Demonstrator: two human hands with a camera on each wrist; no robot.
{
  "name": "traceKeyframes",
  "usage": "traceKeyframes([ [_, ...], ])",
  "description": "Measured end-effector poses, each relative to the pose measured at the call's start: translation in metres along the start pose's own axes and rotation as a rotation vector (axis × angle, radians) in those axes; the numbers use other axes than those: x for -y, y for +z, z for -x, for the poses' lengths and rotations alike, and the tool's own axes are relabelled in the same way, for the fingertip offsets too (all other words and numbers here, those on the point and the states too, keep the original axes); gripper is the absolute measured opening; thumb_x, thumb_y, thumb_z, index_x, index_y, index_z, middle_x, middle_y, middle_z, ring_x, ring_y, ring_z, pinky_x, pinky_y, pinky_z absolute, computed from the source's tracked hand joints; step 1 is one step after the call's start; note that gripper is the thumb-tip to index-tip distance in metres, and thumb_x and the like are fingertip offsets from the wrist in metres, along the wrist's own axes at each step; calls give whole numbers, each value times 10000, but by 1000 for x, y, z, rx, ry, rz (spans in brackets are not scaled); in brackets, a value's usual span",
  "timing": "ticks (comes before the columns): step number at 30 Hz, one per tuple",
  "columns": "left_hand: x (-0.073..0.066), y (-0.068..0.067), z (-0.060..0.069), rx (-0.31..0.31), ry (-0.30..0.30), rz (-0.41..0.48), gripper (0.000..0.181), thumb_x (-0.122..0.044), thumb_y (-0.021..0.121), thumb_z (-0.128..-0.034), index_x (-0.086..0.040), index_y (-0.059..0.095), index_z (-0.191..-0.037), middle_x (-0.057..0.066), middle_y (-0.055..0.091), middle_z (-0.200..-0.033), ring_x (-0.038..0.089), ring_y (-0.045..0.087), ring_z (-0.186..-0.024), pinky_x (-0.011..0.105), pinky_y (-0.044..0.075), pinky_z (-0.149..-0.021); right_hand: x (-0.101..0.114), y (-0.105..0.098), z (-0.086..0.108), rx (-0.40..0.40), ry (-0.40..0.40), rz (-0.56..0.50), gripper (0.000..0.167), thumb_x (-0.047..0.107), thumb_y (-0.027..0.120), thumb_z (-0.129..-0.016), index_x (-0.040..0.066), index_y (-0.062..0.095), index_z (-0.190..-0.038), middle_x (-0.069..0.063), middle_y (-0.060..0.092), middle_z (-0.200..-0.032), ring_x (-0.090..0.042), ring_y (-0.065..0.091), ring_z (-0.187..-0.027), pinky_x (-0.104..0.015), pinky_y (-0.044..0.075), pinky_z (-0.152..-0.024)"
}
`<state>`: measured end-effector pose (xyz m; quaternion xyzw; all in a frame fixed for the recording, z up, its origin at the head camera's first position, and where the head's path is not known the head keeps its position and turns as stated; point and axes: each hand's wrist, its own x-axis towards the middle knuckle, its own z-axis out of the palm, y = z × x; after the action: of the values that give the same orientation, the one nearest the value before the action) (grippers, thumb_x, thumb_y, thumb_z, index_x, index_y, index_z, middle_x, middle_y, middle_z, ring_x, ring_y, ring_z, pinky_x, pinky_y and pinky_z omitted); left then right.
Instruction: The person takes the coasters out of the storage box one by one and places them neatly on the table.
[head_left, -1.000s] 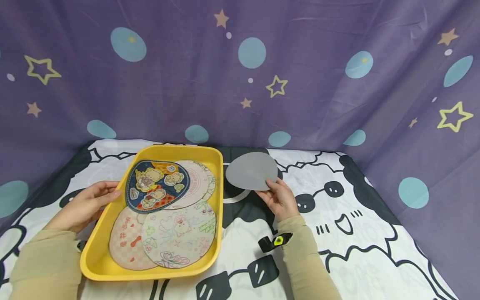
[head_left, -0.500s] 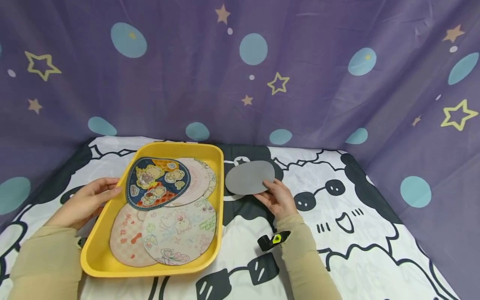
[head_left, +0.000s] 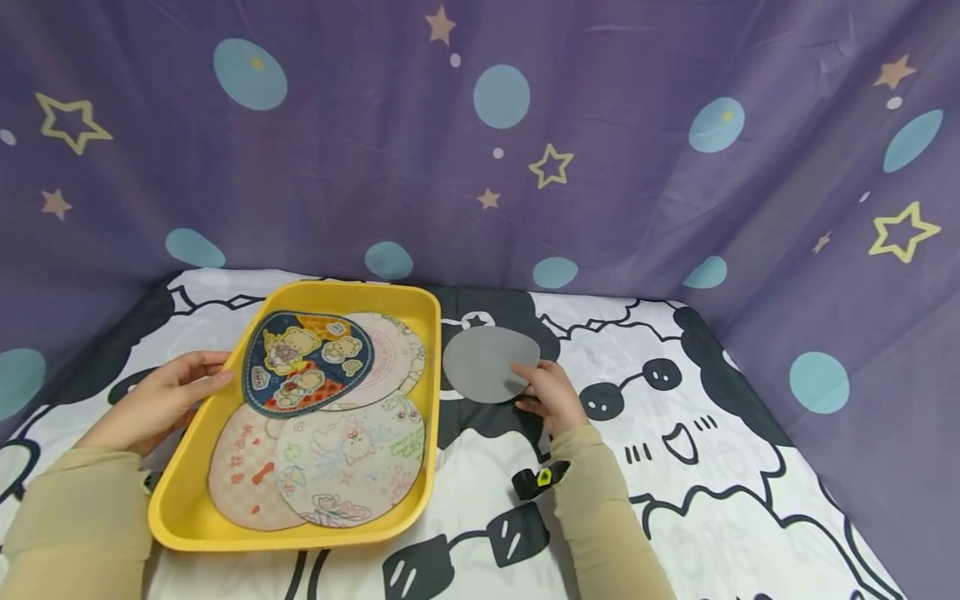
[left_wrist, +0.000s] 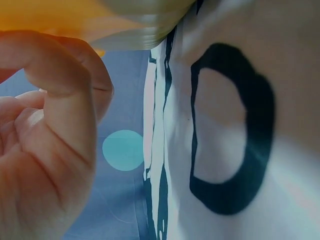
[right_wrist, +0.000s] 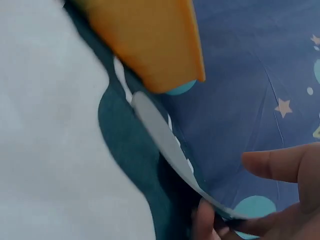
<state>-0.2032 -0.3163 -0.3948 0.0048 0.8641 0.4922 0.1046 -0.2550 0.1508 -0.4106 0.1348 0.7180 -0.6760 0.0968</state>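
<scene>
My left hand [head_left: 161, 404] grips the left rim of a yellow tray [head_left: 300, 537]. In the left wrist view the left fingers [left_wrist: 65, 85] curl at the underside of the tray [left_wrist: 60, 15]. Several rounded printed mats overlap inside it: a dark blue one with bears [head_left: 307, 362] at top left, a pale floral one [head_left: 351, 462] at the front, a pink checked one [head_left: 247, 479] and a pink round one behind. Right of the tray, my right hand [head_left: 551, 396] holds a plain grey oval mat [head_left: 483, 362] by its right edge. The right wrist view shows this mat [right_wrist: 165, 137] edge-on.
A white and black cartoon-print cloth [head_left: 697, 533] covers the table. Behind it hangs a purple curtain [head_left: 630, 200] with stars and blue dots. A black strap device [head_left: 536, 482] sits at the right wrist.
The grey mat in my right hand has come down and tilted flatter, beside the tray's right side. My left hand keeps its grip on the tray.
</scene>
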Motion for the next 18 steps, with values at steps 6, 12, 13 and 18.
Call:
traceKeyframes([
  [6,3,0,3,-2,5,3,704,-377,437,-1059,125,187,-1484,228,447,-1321,-41,588,-895,248,570,-766,1,-4,2,-92,-60,154,637,224,589,-962,-51,354,-1486,-236,421,-1480,-338,528,-1161,-432,495,-914],
  [12,5,1,4,7,-14,14,740,-405,441,-1052,127,172,-1492,278,406,-1366,-34,589,-898,254,573,-774,4,-4,1,-160,-162,125,581,171,570,-961,-51,394,-1468,-263,424,-1475,-372,477,-1285,-466,431,-1035],
  [13,5,1,4,8,-14,16,744,-407,441,-1051,127,170,-1493,285,399,-1376,-35,589,-899,253,574,-775,6,-1,3,-162,-182,116,561,162,570,-959,-44,415,-1457,-260,446,-1455,-360,494,-1259,-455,440,-1019],
  [18,2,0,3,-1,-9,9,738,-410,444,-1050,118,180,-1495,282,393,-1388,-45,586,-897,239,569,-770,16,19,15,-114,-275,47,466,126,579,-957,-38,508,-1387,-223,540,-1310,-268,561,-1092,-420,488,-942],
])
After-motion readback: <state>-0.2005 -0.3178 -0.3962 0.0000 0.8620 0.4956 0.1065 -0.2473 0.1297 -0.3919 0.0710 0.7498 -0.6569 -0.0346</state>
